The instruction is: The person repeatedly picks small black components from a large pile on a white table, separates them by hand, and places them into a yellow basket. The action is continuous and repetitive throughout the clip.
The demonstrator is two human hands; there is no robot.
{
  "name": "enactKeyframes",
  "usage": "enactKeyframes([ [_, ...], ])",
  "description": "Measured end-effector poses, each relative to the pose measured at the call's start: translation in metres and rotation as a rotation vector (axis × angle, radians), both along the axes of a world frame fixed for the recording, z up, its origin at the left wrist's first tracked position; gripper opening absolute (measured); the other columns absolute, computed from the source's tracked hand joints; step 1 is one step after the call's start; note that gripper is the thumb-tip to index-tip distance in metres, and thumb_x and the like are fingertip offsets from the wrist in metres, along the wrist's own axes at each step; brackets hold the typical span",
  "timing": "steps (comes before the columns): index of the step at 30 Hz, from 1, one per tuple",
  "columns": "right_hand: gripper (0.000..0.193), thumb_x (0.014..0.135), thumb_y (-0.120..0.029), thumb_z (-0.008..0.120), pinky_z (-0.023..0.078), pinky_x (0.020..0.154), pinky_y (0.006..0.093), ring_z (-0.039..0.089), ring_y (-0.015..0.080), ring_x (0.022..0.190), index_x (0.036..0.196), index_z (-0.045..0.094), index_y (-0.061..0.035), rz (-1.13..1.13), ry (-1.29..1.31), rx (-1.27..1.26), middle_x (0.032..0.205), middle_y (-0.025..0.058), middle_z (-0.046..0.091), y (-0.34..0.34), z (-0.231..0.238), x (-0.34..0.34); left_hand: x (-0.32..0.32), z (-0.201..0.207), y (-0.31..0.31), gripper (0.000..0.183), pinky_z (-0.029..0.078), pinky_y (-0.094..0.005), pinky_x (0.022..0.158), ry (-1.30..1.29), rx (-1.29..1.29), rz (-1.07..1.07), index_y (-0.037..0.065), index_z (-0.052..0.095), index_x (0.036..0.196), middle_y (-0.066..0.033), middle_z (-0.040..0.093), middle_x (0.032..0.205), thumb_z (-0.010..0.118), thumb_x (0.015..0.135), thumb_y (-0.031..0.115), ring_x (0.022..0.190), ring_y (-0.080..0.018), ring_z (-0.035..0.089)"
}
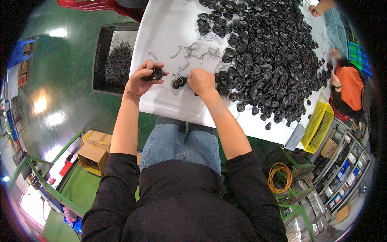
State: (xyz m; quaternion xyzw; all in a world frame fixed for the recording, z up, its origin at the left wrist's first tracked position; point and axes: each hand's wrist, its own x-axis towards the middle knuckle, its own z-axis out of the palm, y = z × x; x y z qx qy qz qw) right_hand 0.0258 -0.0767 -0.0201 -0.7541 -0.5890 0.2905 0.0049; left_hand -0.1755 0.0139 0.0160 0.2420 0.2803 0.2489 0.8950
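Note:
My left hand (139, 80) is closed round a black rounded rubber-like part (157, 73) with a hollow, held above the white table (161, 97) near its left edge. To its right, my right hand (201, 82) is low over the table with fingers curled together; what they pinch, if anything, is hidden. Between the hands lie a few small black disc-shaped parts (176, 83). Bent metal wire hooks (191, 51) are scattered just beyond both hands. A large heap of black parts with wire hooks (270, 60) spreads over the table from my right hand rightward.
A black crate (96, 68) holding a tangle of metal hooks stands left of the table. A yellow basket (318, 127) is at the right corner. Across the table sits a person in an orange vest (349, 86); another person's hand (315, 11) reaches in at the far right.

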Motion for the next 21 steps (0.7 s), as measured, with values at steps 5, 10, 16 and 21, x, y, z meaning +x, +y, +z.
enactKeyframes([
  [5, 0.024, 0.070, -0.026, 0.069, 0.048, 0.067, 0.0394, 0.061, 0.0289, 0.078, 0.086, 0.059, -0.0115, -0.369, 0.042, 0.210, 0.082, 0.0099, 0.063, 0.013, 0.003, 0.022, 0.005, -0.018, 0.001, 0.018, 0.049, -0.0303, 0.055, 0.419, 0.053, -0.042, 0.008, 0.053, 0.085, -0.0090, 0.058, 0.080, 0.064, 0.075, 0.018, 0.070, -0.0205, 0.058],
  [10, 0.031, 0.067, -0.024, 0.070, 0.047, 0.066, 0.0399, 0.061, 0.0279, 0.078, 0.092, 0.057, -0.0098, -0.057, 0.033, 0.160, 0.081, 0.0098, 0.063, -0.003, -0.001, -0.010, 0.023, -0.040, -0.044, 0.028, 0.043, -0.0299, 0.056, 1.188, 1.031, -0.203, 0.006, 0.056, 0.086, -0.0051, 0.055, 0.065, 0.071, 0.071, 0.025, 0.060, -0.0164, 0.051],
  [16, 0.024, 0.067, -0.026, 0.070, 0.047, 0.067, 0.0390, 0.061, 0.0283, 0.078, 0.079, 0.061, -0.0070, -0.191, 0.164, 0.060, 0.078, 0.0118, 0.063, -0.010, -0.013, -0.014, 0.025, -0.046, -0.062, 0.027, 0.041, -0.0288, 0.055, 1.203, 0.951, -0.196, 0.005, 0.058, 0.081, -0.0053, 0.054, 0.063, 0.072, 0.070, 0.025, 0.059, -0.0146, 0.051],
  [21, 0.022, 0.073, -0.024, 0.069, 0.034, 0.049, 0.0182, 0.047, 0.0073, 0.061, 0.079, 0.062, -0.0035, -0.545, 0.955, -0.156, 0.063, -0.0031, 0.048, -0.025, 0.017, 0.051, 0.008, -0.030, -0.039, 0.021, 0.040, -0.0262, 0.051, 0.844, 0.554, -0.379, 0.005, 0.056, 0.082, -0.0045, 0.056, 0.070, 0.070, 0.072, 0.018, 0.062, -0.0145, 0.052],
])
